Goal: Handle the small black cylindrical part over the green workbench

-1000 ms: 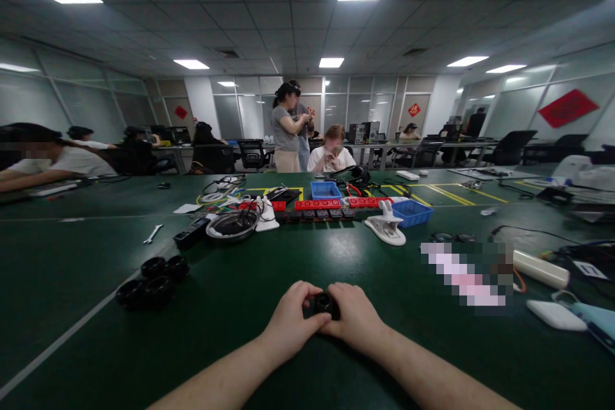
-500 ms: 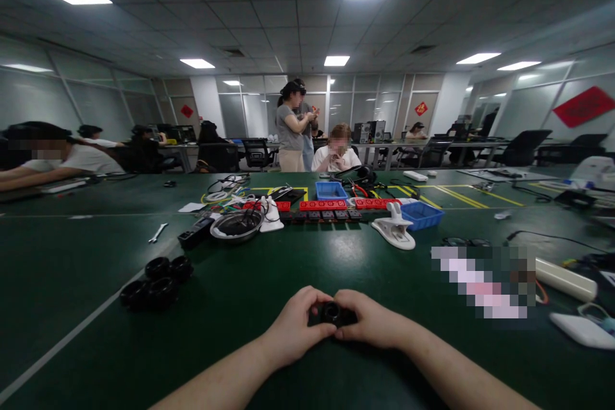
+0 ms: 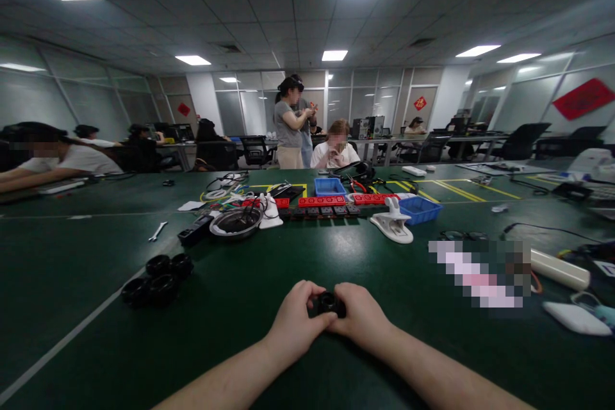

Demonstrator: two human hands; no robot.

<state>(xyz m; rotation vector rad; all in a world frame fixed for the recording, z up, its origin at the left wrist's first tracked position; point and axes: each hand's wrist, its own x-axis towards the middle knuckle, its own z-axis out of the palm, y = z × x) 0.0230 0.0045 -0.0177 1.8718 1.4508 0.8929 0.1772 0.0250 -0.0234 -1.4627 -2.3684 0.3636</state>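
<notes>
Both of my hands meet over the green table (image 3: 250,327) near its front edge. My left hand (image 3: 293,323) and my right hand (image 3: 361,315) are closed round one small black ring-shaped part (image 3: 328,303), fingers pinching it from either side. The part sits low, at or just above the table top. To the left lies a cluster of several similar black rings (image 3: 156,278), well out of reach of my fingers.
Farther back stand a metal bowl (image 3: 235,223), red and black blocks (image 3: 323,202), two blue bins (image 3: 419,209), a white clamp (image 3: 393,225) and a wrench (image 3: 157,230). White devices (image 3: 560,269) and cables lie at the right. People sit and stand beyond the table.
My hands stay clasped on the black part; they shifted slightly on it while the view moved a little. Nothing else on the table has moved.
</notes>
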